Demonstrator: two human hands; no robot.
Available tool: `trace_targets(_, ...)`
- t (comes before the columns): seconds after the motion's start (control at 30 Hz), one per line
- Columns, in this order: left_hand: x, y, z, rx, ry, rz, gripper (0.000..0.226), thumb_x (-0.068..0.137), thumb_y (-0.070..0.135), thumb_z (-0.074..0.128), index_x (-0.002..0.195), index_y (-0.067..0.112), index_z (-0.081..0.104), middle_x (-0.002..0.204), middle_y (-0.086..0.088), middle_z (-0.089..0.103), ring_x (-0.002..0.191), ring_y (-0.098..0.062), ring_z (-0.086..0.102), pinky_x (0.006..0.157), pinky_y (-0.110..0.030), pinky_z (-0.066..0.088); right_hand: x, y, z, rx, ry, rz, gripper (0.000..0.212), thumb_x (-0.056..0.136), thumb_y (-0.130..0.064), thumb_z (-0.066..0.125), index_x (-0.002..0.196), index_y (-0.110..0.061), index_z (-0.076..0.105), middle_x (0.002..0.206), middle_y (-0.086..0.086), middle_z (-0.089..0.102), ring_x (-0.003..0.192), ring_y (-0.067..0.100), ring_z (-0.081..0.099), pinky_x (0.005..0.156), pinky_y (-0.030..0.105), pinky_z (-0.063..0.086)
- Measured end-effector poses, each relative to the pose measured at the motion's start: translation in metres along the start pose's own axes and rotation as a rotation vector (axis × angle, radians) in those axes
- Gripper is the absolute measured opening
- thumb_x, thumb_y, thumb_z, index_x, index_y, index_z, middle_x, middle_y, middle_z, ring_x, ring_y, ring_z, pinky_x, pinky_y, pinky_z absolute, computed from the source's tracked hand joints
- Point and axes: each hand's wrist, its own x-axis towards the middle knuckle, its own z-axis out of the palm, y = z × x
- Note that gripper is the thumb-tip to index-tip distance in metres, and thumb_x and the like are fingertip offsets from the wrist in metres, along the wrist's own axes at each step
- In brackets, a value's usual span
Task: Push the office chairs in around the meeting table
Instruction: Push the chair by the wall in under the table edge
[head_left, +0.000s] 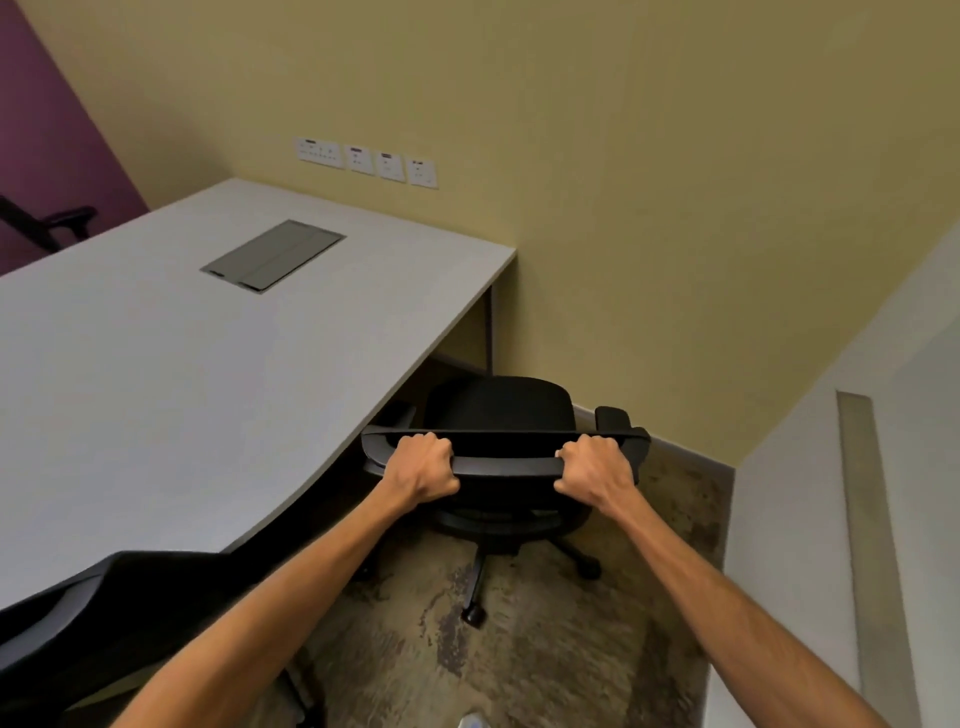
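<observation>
Both forearms reach forward from the bottom edge. Left hand (422, 466) and right hand (596, 467) are each closed in a fist over the top rail of a black office chair (506, 449), one toward each end of the backrest, knuckles up.

Chair sits at the near long edge of the grey meeting table (156, 374), close to the table's far corner; seat lies beside the edge, not under the top. Left armrest is touching or just under the table edge, cannot tell which. Wheeled base stands on mottled brown carpet (545, 660).

Open floor: a narrow strip between table edge and white wall panel (789, 519) on the right; yellow wall (623, 182) close behind the seat.

Second black chair (104, 639) at lower left, backrest against the table edge. Third chair's armrest (70, 218) beyond the far side.

Flush cable hatch (272, 255) in the tabletop. Row of wall sockets (366, 161) above; labels too small to read.
</observation>
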Motion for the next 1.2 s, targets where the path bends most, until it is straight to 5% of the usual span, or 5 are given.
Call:
trace_targets(0.47, 0.024, 0.033, 0.0, -0.03, 0.037, -0.274, 0.017, 0.071, 0.028, 0.058, 0.07, 0.012, 0.062, 0.067, -0.003, 0.064, 0.061, -0.023, 0.061, 0.063, -0.036, 0.055, 0.077, 0.055, -0.011, 0.001, -0.027, -0.322, 0.02, 0.069, -0.033, 0.057, 0.075, -0.019, 0.07, 0.065, 0.001, 0.065, 0.065, 0.024, 0.063, 0.057, 0.029, 0.034)
trace_targets(0.77, 0.065, 0.039, -0.002, 0.004, 0.071, -0.401, 0.019, 0.065, 0.029, 0.056, 0.065, 0.011, 0.062, 0.061, -0.005, 0.064, 0.056, -0.025, 0.061, 0.056, -0.034, 0.048, 0.139, 0.079, -0.008, 0.003, -0.021, -0.427, 0.02, 0.072, -0.035, 0.058, 0.075, -0.018, 0.069, 0.066, 0.0, 0.064, 0.066, 0.023, 0.063, 0.058, 0.028, 0.032)
trace_targets(0.97, 0.117, 0.027, -0.011, -0.033, 0.112, -0.487, 0.019, 0.067, 0.03, 0.056, 0.058, 0.018, 0.045, 0.051, 0.003, 0.046, 0.051, -0.025, 0.053, 0.053, -0.03, 0.036, 0.223, 0.088, -0.01, -0.008, -0.028, -0.537, 0.016, 0.073, -0.031, 0.062, 0.076, -0.018, 0.071, 0.06, -0.003, 0.057, 0.057, 0.018, 0.053, 0.047, 0.023, 0.018)
trace_targets(1.2, 0.173, 0.012, -0.018, -0.088, 0.168, -0.617, 0.021, 0.073, 0.034, 0.059, 0.076, 0.013, 0.062, 0.068, -0.004, 0.064, 0.062, -0.027, 0.06, 0.066, -0.038, 0.052, 0.314, 0.09, -0.016, -0.053, -0.091, -0.65, 0.017, 0.075, -0.031, 0.06, 0.078, -0.018, 0.071, 0.062, -0.003, 0.056, 0.059, 0.016, 0.049, 0.049, 0.024, 0.02)
